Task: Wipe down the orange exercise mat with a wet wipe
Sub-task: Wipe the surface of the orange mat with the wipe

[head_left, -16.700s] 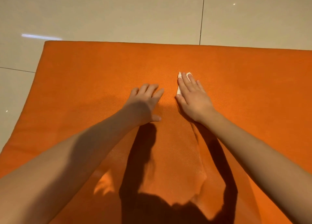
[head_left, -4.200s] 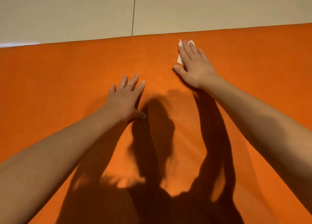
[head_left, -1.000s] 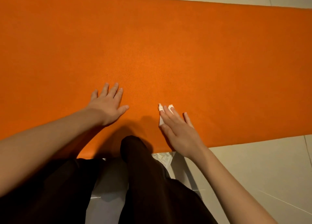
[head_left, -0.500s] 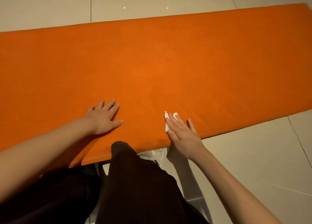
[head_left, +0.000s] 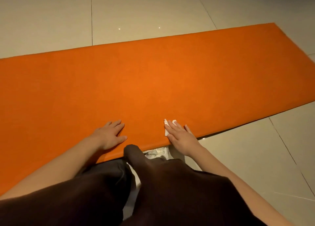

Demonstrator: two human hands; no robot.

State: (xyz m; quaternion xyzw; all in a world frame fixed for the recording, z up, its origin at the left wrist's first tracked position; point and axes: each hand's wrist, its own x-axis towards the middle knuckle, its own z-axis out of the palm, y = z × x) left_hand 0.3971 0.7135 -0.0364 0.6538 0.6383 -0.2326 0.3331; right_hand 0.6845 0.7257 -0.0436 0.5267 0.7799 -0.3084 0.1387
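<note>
My right hand lies flat, palm down, with its fingers straight and close together. It grips nothing and only presses a small white wipe onto the mat. The wipe shows as a folded scrap past my fingertips and beside my forefinger; the rest of it is under the hand. This hand sits right at the near edge of the mat, with the wrist out over the floor.

My left hand is also open, flat on the mat with fingers stretched and the thumb out to the side, holding nothing. It rests near the same edge, well apart from the right hand.

Between my two hands my knee, in dark brown trousers, meets the near edge of the mat. Just beside the knee, tucked against that edge, is something white and crumpled; I cannot tell what it is, and any marking on it is too small to read.

The mat is plain orange and lies flat. It runs from the left border of the view to its far right end, whose corner is in sight. All round it is pale, glossy tile with thin dark joints and two small points of reflected light beyond the far edge
</note>
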